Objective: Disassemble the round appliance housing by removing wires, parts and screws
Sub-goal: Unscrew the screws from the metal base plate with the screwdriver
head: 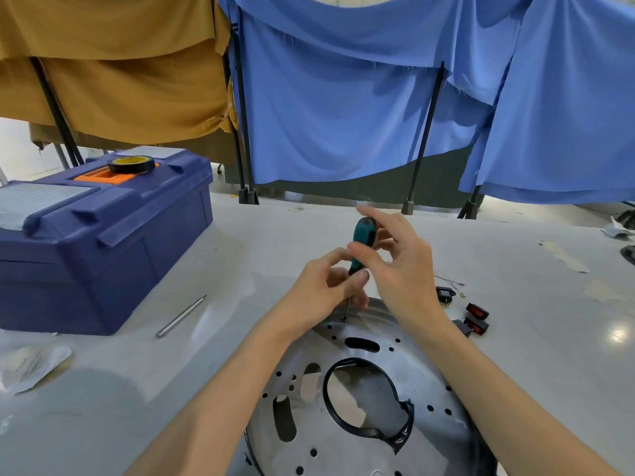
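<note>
The round metal housing (343,400) lies on the table in front of me, with several holes and a large central opening ringed in black. A screwdriver with a teal and black handle (362,240) stands upright, its tip on a screw (344,318) at the housing's far rim. My left hand (323,297) pinches the lower handle and shaft. My right hand (395,266) holds the handle between thumb and fingers, the other fingers spread.
A blue toolbox (103,235) with a roll of black tape (131,164) on it stands at the left. A loose metal bit (181,316) lies beside it. Red rocker switches (476,319), a black socket (445,294) and thin wires (448,280) lie to the right. A paper packet (32,367) sits near left.
</note>
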Demonstrator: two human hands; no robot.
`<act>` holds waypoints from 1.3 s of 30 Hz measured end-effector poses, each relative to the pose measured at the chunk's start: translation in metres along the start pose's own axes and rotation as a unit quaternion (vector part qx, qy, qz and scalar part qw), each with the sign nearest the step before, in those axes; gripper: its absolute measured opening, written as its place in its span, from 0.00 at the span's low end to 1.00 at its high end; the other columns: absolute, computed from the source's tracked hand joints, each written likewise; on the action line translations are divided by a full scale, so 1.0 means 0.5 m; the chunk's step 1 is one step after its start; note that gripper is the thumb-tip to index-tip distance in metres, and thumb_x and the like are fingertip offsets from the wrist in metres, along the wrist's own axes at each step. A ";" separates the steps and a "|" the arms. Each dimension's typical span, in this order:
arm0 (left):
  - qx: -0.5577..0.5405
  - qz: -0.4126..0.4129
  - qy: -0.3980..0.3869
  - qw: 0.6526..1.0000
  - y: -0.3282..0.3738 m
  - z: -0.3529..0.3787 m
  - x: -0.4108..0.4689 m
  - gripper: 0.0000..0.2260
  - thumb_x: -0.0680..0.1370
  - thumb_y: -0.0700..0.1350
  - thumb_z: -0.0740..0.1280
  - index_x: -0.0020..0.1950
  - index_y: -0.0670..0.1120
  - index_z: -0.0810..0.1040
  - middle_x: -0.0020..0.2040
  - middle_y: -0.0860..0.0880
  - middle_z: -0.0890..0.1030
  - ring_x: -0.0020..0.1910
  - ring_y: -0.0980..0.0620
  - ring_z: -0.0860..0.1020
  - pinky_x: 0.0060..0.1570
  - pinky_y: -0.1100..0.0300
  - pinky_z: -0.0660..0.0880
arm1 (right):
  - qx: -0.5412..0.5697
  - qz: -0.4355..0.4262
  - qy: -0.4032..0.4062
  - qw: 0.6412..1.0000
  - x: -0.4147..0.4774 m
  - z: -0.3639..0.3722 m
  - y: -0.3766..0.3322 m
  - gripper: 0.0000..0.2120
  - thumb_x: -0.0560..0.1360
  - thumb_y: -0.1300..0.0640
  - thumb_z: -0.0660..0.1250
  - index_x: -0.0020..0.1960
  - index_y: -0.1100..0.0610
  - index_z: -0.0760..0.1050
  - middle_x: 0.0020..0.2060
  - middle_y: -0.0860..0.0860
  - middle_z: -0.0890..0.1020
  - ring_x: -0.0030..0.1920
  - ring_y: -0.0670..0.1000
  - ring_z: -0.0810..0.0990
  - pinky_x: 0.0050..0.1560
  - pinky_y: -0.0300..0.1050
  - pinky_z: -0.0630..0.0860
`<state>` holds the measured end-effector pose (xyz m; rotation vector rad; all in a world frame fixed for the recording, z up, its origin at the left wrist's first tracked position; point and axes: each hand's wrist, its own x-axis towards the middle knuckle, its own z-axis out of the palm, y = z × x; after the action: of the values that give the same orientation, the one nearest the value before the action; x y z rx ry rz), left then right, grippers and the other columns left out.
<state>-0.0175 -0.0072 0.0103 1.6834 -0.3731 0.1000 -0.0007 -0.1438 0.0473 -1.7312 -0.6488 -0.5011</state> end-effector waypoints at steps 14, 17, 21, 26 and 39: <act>-0.029 -0.015 0.010 0.999 0.006 -0.001 -0.003 0.07 0.82 0.43 0.60 0.58 0.44 0.74 0.43 0.43 0.84 0.43 0.45 0.84 0.48 0.57 0.80 | 0.032 0.013 -0.026 0.999 -0.002 -0.003 0.003 0.21 0.76 0.67 0.66 0.64 0.51 0.73 0.54 0.51 0.81 0.54 0.48 0.80 0.59 0.49 0.78; 0.023 -0.013 0.024 0.999 0.007 -0.001 -0.002 0.13 0.77 0.44 0.69 0.60 0.49 0.71 0.46 0.44 0.84 0.44 0.49 0.84 0.48 0.60 0.80 | 0.000 -0.001 -0.031 1.000 -0.002 0.001 0.003 0.18 0.73 0.59 0.72 0.59 0.46 0.75 0.51 0.47 0.79 0.51 0.44 0.79 0.54 0.41 0.77; 0.055 0.000 0.040 0.998 0.005 -0.006 -0.005 0.18 0.73 0.38 0.73 0.57 0.50 0.71 0.43 0.45 0.83 0.44 0.48 0.83 0.50 0.55 0.80 | 0.031 0.013 -0.002 0.999 0.002 -0.005 0.010 0.18 0.75 0.63 0.69 0.63 0.49 0.74 0.48 0.50 0.80 0.48 0.46 0.80 0.50 0.34 0.77; 0.088 0.000 0.048 0.995 0.007 -0.004 -0.008 0.13 0.74 0.30 0.67 0.53 0.45 0.74 0.42 0.47 0.84 0.43 0.51 0.83 0.49 0.54 0.81 | 0.130 -0.005 0.133 0.982 0.024 -0.042 -0.003 0.14 0.78 0.64 0.64 0.61 0.52 0.72 0.47 0.55 0.75 0.37 0.56 0.80 0.38 0.36 0.79; 0.133 0.013 0.100 0.986 0.015 0.001 -0.006 0.12 0.69 0.31 0.72 0.43 0.47 0.79 0.39 0.50 0.84 0.41 0.54 0.82 0.45 0.62 0.78 | -0.286 0.112 -0.264 0.914 -0.015 -0.070 0.068 0.09 0.69 0.59 0.74 0.43 0.52 0.75 0.42 0.50 0.80 0.45 0.51 0.76 0.48 0.47 0.75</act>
<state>-0.0229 -0.0079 0.0167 1.9125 -0.2367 0.3481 0.0161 -0.1851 0.0261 -2.5065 -0.7044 -0.0417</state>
